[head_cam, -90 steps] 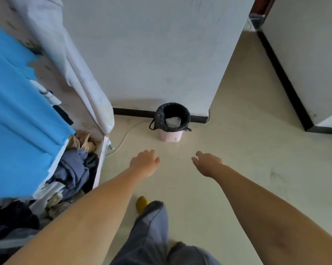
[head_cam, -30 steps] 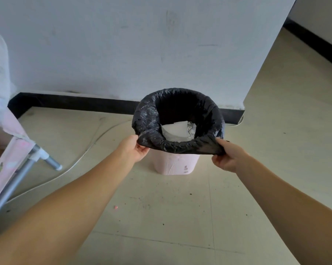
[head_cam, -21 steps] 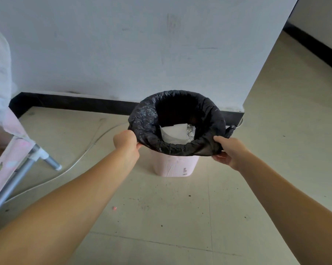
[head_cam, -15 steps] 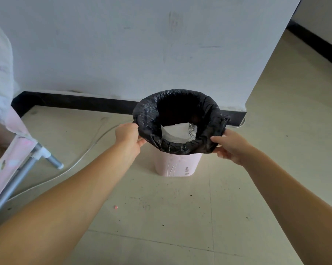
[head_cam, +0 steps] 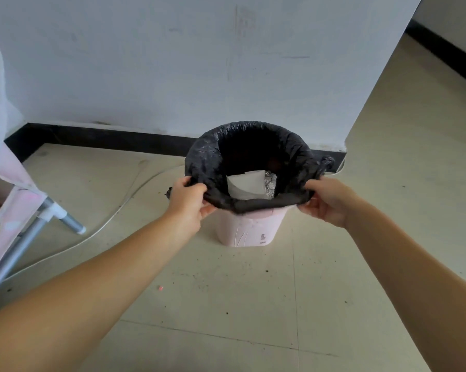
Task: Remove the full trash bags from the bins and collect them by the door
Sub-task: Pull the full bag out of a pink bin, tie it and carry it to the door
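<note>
- My left hand [head_cam: 186,201] pinches the rolled near edge of the black trash bag [head_cam: 205,162], fingers curled round it.
- My right hand [head_cam: 327,201] grips that same rolled edge on the other side, thumb on top.
- The bag's near lip sits lifted off the pink bin [head_cam: 249,232], the rest still draped over the rim.
- White paper [head_cam: 244,183] and crumpled foil [head_cam: 270,185] lie inside.
- There's a small dark mark on the bin's front, too small to read.
- The bin stands on the tiled floor [head_cam: 226,291] near the black baseboard [head_cam: 105,135], a white cable [head_cam: 113,213] trailing to its left.
</note>
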`<state>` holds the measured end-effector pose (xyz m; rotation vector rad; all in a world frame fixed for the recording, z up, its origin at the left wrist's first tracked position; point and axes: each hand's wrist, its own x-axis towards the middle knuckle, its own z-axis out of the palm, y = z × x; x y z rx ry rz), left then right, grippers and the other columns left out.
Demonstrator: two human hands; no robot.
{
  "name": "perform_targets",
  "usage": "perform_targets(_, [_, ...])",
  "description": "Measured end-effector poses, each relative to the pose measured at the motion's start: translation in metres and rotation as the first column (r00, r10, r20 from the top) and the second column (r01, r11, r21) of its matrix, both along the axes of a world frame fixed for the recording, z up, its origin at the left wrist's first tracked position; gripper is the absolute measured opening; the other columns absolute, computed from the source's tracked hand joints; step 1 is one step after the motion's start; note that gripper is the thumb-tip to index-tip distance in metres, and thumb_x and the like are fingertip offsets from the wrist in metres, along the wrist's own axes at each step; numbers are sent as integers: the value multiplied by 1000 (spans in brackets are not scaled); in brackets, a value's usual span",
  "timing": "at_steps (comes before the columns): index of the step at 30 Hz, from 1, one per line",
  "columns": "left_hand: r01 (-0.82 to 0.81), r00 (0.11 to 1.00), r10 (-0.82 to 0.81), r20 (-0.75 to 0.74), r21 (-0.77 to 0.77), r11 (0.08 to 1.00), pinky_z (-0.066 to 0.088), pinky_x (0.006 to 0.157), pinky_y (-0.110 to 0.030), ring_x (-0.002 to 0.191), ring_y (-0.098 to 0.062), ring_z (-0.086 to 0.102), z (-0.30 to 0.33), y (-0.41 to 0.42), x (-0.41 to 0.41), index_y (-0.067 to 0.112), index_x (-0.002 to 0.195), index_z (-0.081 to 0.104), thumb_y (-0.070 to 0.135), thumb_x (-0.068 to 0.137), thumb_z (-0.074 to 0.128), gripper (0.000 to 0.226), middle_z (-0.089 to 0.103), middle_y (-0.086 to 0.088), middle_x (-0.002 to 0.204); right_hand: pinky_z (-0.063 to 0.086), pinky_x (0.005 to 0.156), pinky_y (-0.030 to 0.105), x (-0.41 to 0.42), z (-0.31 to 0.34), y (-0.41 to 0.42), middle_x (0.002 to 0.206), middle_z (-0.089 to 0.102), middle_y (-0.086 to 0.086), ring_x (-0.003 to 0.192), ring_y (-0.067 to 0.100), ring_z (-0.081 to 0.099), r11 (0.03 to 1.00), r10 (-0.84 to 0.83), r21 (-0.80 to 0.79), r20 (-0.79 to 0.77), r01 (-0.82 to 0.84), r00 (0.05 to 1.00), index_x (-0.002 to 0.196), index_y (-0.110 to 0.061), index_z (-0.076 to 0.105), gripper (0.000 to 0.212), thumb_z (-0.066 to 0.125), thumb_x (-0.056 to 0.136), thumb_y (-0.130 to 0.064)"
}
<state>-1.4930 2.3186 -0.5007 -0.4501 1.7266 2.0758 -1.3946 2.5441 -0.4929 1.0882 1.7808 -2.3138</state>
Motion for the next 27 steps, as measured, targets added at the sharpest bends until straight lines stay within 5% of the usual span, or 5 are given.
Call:
perform_targets(3, [-152,988,152,10,113,982,55,46,-24,70,-18,64,10,-8,-15,6,106,57,-1,92,46,19,63,-11,87,54,45,25,-4,2,11,74,53,7,46,12,56,956,-287,26,-101,291,953,92,-9,54,23,35,87,2])
perform_targets(6, [-94,899,-64,-434,-335,938,51,60,-18,65,0,57,15,-3,-22,19,91,65,4,89,48,22,64,-1,81,61,58,32,-16,6,8,85,51,6,79,20,56,890,-282,322,-168,323,945,99,3,54,28,29,88,3])
perform_targets(13, [30,466,-528,-710,-583,812,36,58,-5,58,3,50,29,54,1,20,84,64,6,88,50,20,55,14,68,46,86,50,-49,30,-46,81,48,3,85,28,52,686,357,703,-103,-186,928,71,-10,52,22,41,83,4])
perform_targets(18, [224,556,-501,-663,-460,859,39,63,-4,65,1,53,30,58,1,18,94,57,2,90,44,21,59,8,73,50,93,36,-51,23,-50,106,62,3,102,18,60,691,620,506,-49,-516,783,120,-18,48,50,67,74,-23])
perform_targets(27, [213,977,-214,-4,-60,975,56,57,-32,74,-24,62,22,29,-46,5,93,53,23,94,52,18,60,-15,85,43,51,9,-52,-2,-32,52,60,-19,51,-5,53,806,217,591,-245,-32,945,68,-26,62,44,38,83,7])
